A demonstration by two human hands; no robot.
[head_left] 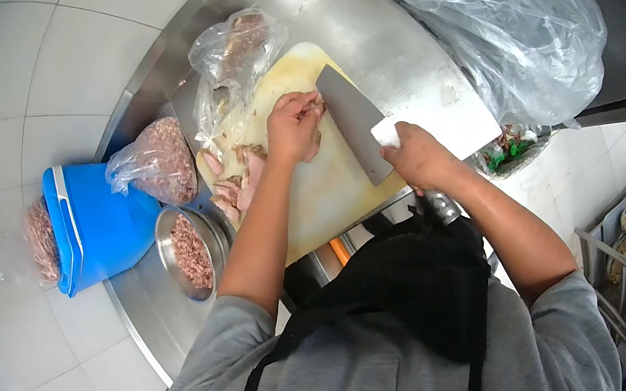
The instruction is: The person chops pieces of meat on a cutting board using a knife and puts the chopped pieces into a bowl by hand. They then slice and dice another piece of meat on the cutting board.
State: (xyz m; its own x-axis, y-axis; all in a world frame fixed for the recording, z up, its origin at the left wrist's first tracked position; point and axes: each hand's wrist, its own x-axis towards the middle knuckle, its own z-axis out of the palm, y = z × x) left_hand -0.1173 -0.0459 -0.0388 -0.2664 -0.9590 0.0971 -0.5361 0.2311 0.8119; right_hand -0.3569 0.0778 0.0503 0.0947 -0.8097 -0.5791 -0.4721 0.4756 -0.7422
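Observation:
My right hand [418, 160] is closed round a cleaver, whose broad steel blade [350, 118] lies slanted above the cutting board [327, 211]. Something white [385, 131] shows at that hand, by the blade, and a rounded metal end [440, 208] sticks out below it. Near the blade's far end, my left hand [295, 124] has its fingers curled and pinched together; what they hold, if anything, is hidden. Pale pink pieces of meat [251, 176] lie on the yellowish board beside my left forearm.
Left of the board are a clear bag of meat [244, 41], a bag of minced meat [166, 161], a metal bowl [164, 240] of mince and a blue box [103, 221]. A large plastic bag [508, 37] stands at the back right, above a bin [533, 159].

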